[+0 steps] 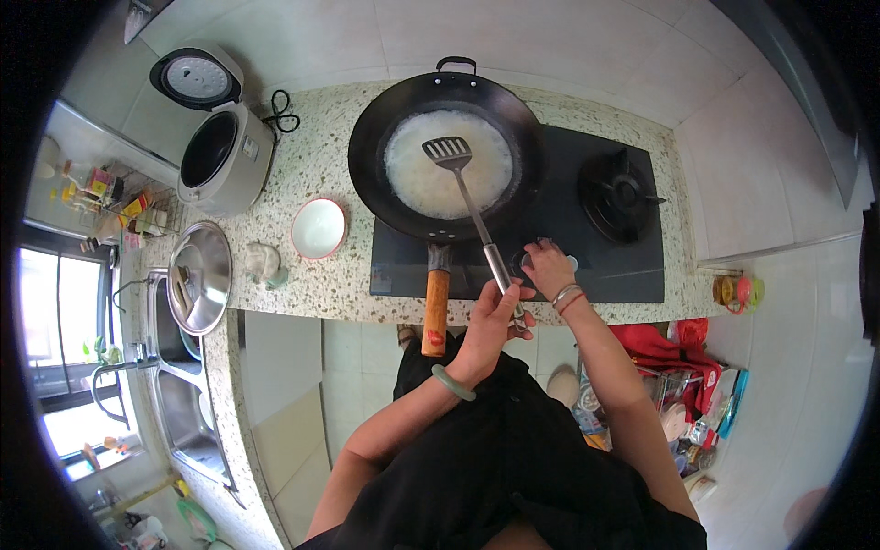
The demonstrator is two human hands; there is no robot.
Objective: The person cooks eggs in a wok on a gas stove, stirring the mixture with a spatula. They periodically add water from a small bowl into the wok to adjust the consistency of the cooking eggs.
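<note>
Black clothing [513, 477] of the person fills the bottom, closest to the camera. Both forearms rise from it. Left wrist wears a pale green bangle [454, 382]; left hand [490, 321] has fingers clenched around the metal handle end of a slotted spatula [463, 179]. Right wrist has thin bracelets [566, 296]; right hand [548, 266] rests fingertips-down on the stove knob [527, 261] at the front of the black glass cooktop [587, 266], fingers curled over it, exact grip hard to tell. Spatula shaft runs up from the left hand, slotted head lying in the wok. Black wok [445, 151] sits on the left burner, wooden handle [436, 312] sticking out over the speckled counter [321, 183] edge, whitish liquid [431, 183] inside. Right burner [621, 194] bare. Left of the cooktop: white bowl with pink rim [318, 228], metal pot lid [200, 275] near the sink [183, 403]. Farther back, open rice cooker [215, 147].
</note>
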